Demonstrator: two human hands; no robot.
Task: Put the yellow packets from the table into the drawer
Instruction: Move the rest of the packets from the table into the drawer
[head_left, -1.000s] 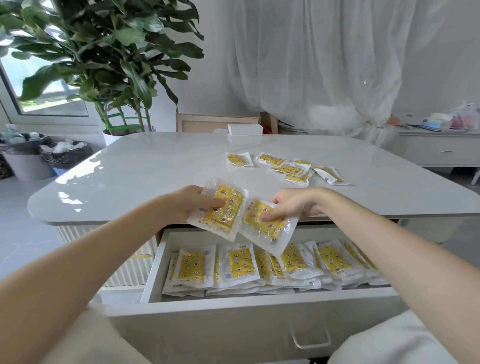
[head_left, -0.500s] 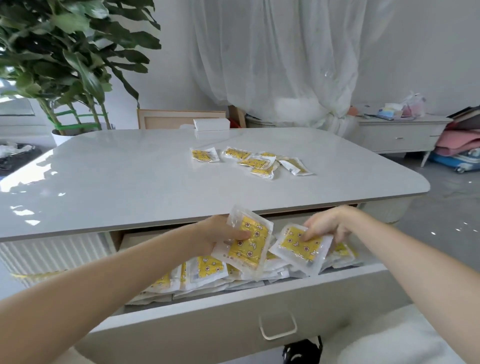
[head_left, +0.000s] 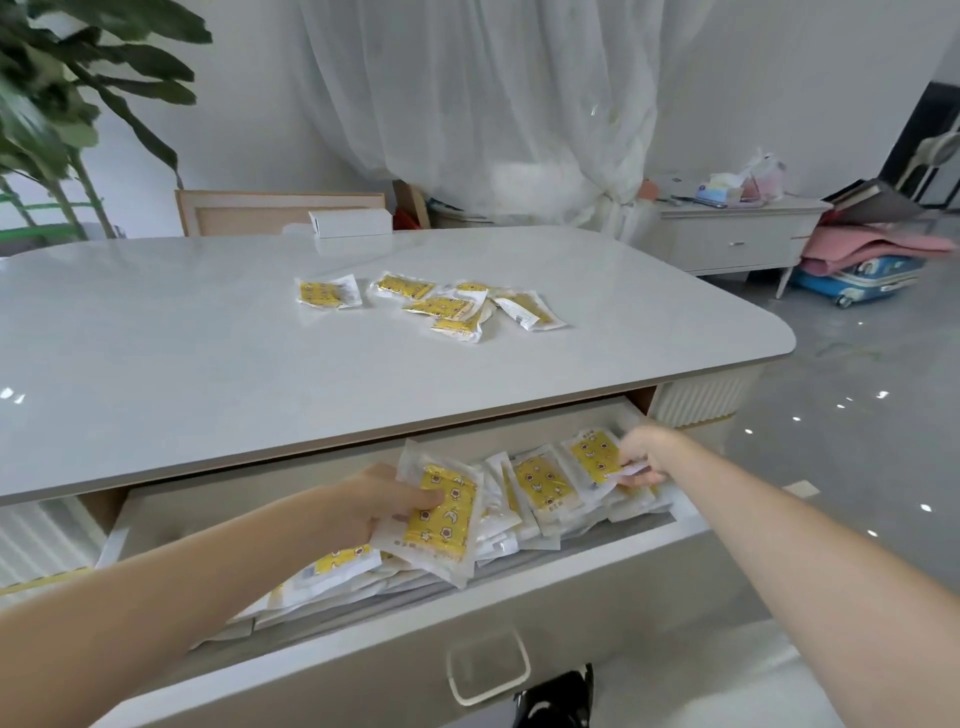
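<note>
An open white drawer (head_left: 363, 670) under the table holds several yellow packets. My left hand (head_left: 376, 501) grips one yellow packet (head_left: 441, 519) low over the drawer's middle, thumb on its face. My right hand (head_left: 644, 457) is down at the drawer's right end and pinches the edge of another yellow packet (head_left: 595, 457) that lies against the pile. Several more yellow packets (head_left: 441, 306) lie loose on the white table (head_left: 182, 343) beyond the drawer, out past both hands.
A small white box (head_left: 350, 222) sits at the table's far edge. A large potted plant (head_left: 62, 119) stands at the left. A white sideboard (head_left: 737, 234) with clutter and a blue suitcase (head_left: 857, 278) are at the right on grey floor.
Both hands have come down from table height into the drawer with their packets. The right hand has gone to the drawer's right end and its packet now rests on the pile.
</note>
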